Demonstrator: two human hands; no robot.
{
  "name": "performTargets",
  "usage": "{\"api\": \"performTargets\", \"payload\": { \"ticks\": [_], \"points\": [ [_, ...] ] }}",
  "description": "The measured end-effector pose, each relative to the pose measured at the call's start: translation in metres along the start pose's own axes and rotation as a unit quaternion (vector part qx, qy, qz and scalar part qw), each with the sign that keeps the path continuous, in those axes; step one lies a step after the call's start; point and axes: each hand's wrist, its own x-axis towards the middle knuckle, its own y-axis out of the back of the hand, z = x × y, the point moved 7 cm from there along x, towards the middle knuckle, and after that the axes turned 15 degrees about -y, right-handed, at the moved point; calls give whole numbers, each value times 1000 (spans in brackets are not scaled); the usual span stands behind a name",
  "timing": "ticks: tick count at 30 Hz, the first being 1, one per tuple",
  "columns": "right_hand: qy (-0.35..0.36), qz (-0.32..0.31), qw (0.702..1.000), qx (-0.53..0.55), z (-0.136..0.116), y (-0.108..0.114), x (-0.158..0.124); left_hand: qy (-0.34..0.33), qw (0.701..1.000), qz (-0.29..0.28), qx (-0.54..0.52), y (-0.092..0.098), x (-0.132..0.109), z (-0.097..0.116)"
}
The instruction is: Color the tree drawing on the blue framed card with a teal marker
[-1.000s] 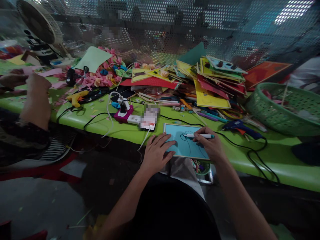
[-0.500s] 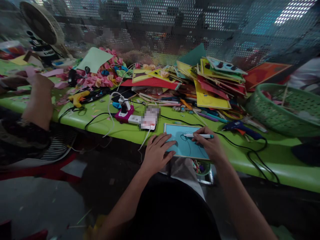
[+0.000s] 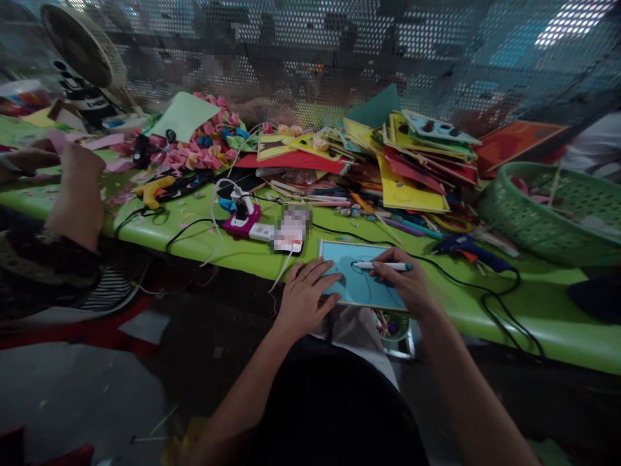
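Note:
A blue board (image 3: 356,290) with a pale wooden edging lies at the front of the green table, dark curved lines drawn on it. My left hand (image 3: 308,294) rests flat on its left side, fingers spread. Between the fingers and thumb of my right hand (image 3: 400,275) is a white marker (image 3: 385,266) with a teal end. Its tip points left, at a small dark loop in the upper middle of the board. The heel of my right hand covers the board's right part.
Left of the board are a phone (image 3: 292,230) and a magenta power strip (image 3: 241,222). To the right, a blue glue gun (image 3: 468,249) trails its cord near a green basket (image 3: 548,217). Coloured boards (image 3: 412,188) pile up behind. A co-worker's hands (image 3: 80,158) work at far left.
The marker tip has shifted slightly left and down along the small loop, my right hand moving a little with it. My left hand stays in place.

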Motion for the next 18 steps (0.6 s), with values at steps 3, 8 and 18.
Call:
{"api": "performTargets", "payload": {
  "ticks": [3,8,18],
  "points": [
    [-1,-5,1000,-4,1,0,0,0,1000,2,0,1,0,0],
    [-1,-9,1000,-2,1,1,0,-3,1000,2,3,2,0,1],
    [10,14,1000,6,0,2,2,-6,1000,7,14,3,1,1]
  ]
}}
